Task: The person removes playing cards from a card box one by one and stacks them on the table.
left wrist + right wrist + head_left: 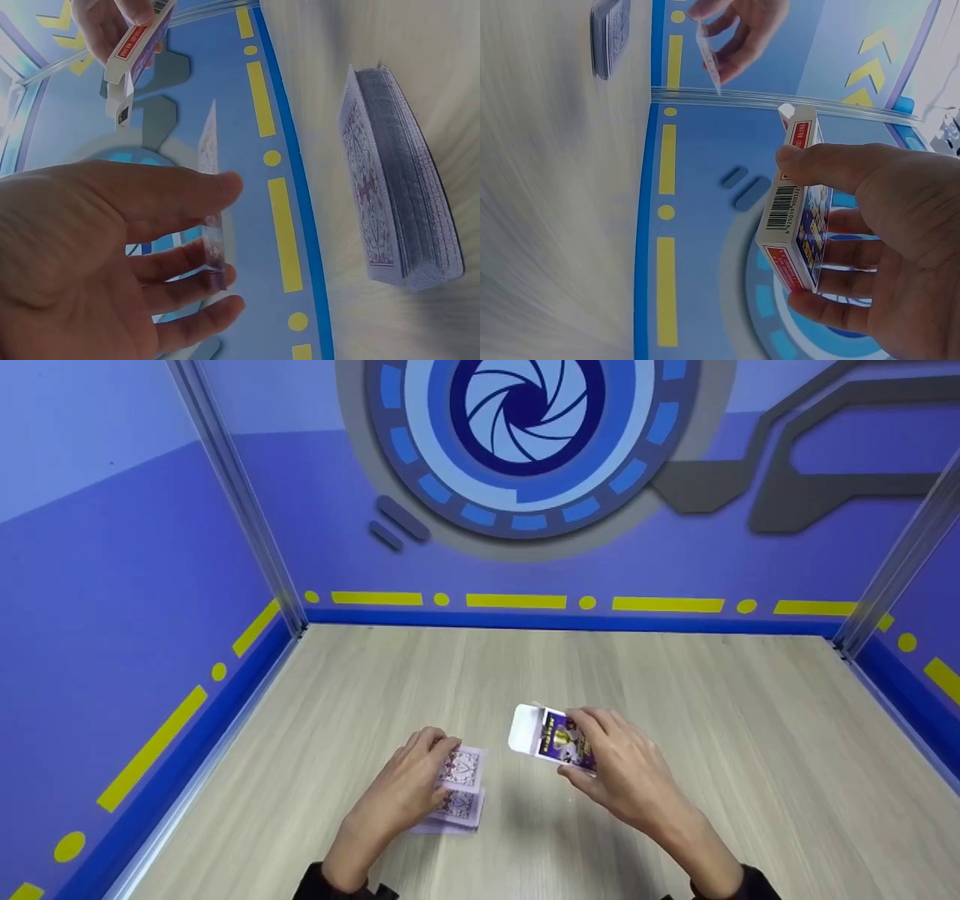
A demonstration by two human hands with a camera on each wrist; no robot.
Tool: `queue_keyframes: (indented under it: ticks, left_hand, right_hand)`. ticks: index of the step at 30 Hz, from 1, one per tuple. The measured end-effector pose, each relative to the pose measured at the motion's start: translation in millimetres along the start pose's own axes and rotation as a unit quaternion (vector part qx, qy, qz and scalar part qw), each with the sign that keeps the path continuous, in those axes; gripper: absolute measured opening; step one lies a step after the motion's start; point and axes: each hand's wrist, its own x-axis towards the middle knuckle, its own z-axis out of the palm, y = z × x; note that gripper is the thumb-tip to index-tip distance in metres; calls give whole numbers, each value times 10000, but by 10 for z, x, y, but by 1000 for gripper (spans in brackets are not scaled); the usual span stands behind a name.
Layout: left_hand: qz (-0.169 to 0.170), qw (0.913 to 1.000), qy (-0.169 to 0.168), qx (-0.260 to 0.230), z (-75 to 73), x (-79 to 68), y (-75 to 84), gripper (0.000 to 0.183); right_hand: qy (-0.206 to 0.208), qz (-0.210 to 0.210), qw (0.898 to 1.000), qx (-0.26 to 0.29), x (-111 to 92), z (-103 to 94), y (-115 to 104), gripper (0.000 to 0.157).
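Observation:
My left hand [405, 780] pinches a playing card [211, 146] between thumb and fingers, its ornate back showing in the head view. The held card stands clear of the table, above a stack of playing cards [371, 187] lying face down on the wood. In my right hand [630, 772] is a card box [566, 741], gripped by its narrow edges above the table. The box's white end flap [524, 729] stands open toward the left hand. A barcode shows on the box's side [783, 208] in the right wrist view. Whether the box holds anything is hidden.
A light wooden tabletop [360, 682] spreads under both hands. Blue printed panels surround it: a back wall [525, 574], a left wall [97, 622] and a right wall [930, 607]. Metal posts [247, 517] stand at the corners.

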Motion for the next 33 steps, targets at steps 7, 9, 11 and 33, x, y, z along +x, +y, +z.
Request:
queue_keyframes:
  ticks: [7, 9, 11, 33]
  left_hand:
    - [-391, 9967, -704, 2, 26, -29, -4, 59]
    - [-470, 9949, -892, 5, 42, -27, -11, 58]
    - [-541, 9927, -1077, -7, 66, -28, -24, 57]
    - [-949, 9792, -1756, -372, 254, -34, -128, 62]
  right_hand:
    - [59, 37, 10000, -8, 2, -4, 15, 75]
    - [53, 36, 10000, -7, 2, -4, 17, 75]
    - [46, 38, 10000, -6, 0, -5, 17, 75]
    - [-104, 103, 9999, 9, -7, -7, 2, 74]
